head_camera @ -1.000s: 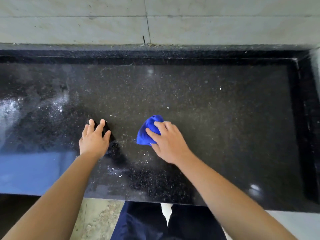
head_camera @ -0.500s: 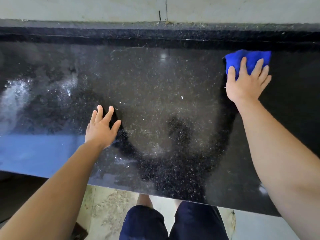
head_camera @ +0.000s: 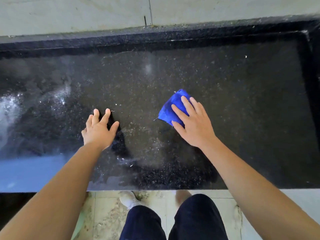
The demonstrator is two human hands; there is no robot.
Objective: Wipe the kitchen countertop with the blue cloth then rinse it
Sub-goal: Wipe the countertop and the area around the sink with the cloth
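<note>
Mid-wipe: right hand (head_camera: pixel 194 125), fingers flat, pressing cloth (head_camera: pixel 170 108) onto desk (head_camera: pixel 242 101) centre; left hand (head_camera: pixel 98 130) spread open, bracing, holding nothing. Best with even pressure, overlapping strokes, sweeping toward dusty left patches.

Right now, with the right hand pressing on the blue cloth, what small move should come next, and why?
Probably slide the blue cloth leftward under the right hand, across the pale specks lying between it and the left hand. The right hand already presses flat on the cloth, and the countertop looks dustiest on that side, with white residue at its far left.
</note>
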